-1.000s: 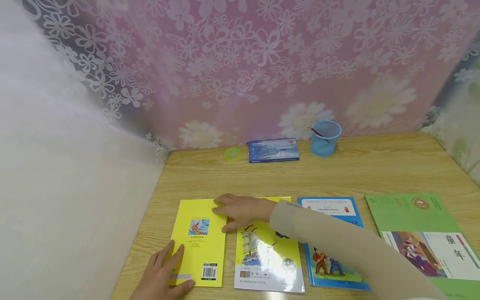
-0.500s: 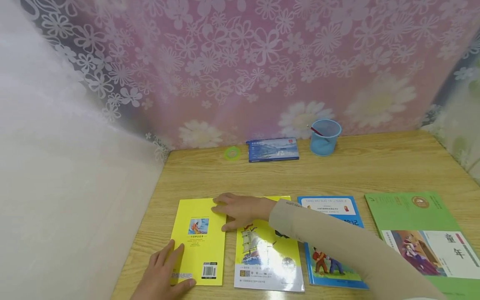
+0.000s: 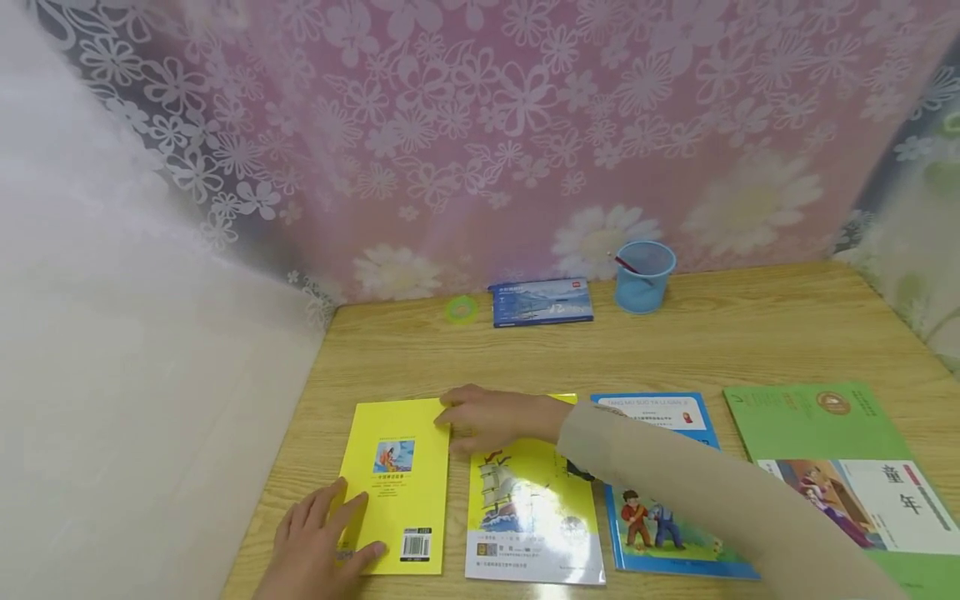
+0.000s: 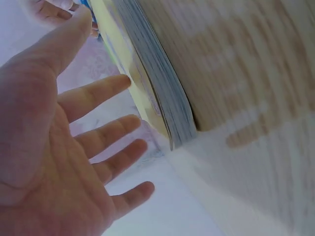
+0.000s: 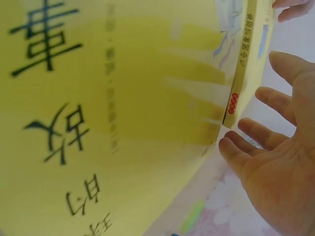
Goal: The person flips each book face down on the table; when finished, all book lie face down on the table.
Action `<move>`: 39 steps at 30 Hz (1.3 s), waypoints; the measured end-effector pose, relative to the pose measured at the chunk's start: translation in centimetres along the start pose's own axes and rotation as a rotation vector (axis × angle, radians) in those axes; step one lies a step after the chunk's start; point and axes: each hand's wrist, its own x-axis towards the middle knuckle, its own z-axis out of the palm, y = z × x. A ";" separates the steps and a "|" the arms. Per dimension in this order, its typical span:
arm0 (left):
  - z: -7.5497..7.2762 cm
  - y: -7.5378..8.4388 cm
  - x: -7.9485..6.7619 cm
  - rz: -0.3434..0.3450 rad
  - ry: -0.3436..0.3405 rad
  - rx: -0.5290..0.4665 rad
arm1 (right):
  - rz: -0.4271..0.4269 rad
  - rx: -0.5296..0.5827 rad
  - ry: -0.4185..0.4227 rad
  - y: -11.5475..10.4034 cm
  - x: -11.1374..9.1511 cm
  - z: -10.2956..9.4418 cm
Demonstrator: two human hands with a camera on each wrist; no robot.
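A yellow book (image 3: 408,508) with a small picture and barcode lies at the left of the table. My left hand (image 3: 315,546) is at its lower left corner, fingers spread and fairly straight. In the left wrist view the fingertips are close to the yellow cover (image 4: 115,44), above the page edges. My right hand (image 3: 498,419) reaches over the top of a second yellow book (image 3: 517,483) with a ship on it, its fingertips at the first book's upper right edge. The right wrist view shows the right hand (image 5: 275,157) with loosely extended fingers beside the spine (image 5: 241,69).
To the right lie a blue book (image 3: 637,560), partly under the right sleeve (image 3: 675,475), and a green book (image 3: 810,429). Along the back stand a green tape roll (image 3: 452,309), a blue box (image 3: 542,302) and a blue mesh cup (image 3: 640,292) with a pen.
My right hand has slid slightly right, so its fingers overlap less of the left yellow book. The left hand stays near the same corner. The whole view has shifted a little.
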 end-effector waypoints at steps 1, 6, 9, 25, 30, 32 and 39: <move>0.0 0.1 0.1 0.017 0.022 0.004 | 0.008 0.008 -0.001 0.1 -0.3 -0.1; -0.4 0.6 0.6 0.096 0.099 0.012 | 0.030 0.029 0.005 0.7 -1.7 -1.0; -0.7 1.0 0.9 0.132 0.114 0.006 | 0.030 0.039 0.015 1.1 -2.7 -1.5; -1.9 4.4 3.1 0.221 -0.007 -0.066 | 0.131 0.098 0.156 4.6 -10.5 -2.6; -1.8 5.4 3.4 0.257 -0.037 -0.090 | 0.153 0.102 0.180 5.9 -12.2 -2.3; -1.6 5.8 3.5 0.290 -0.031 -0.090 | 0.156 0.111 0.188 6.3 -12.9 -2.3; -0.4 7.6 3.8 0.386 -0.060 -0.098 | 0.221 0.248 0.193 7.0 -14.8 -2.8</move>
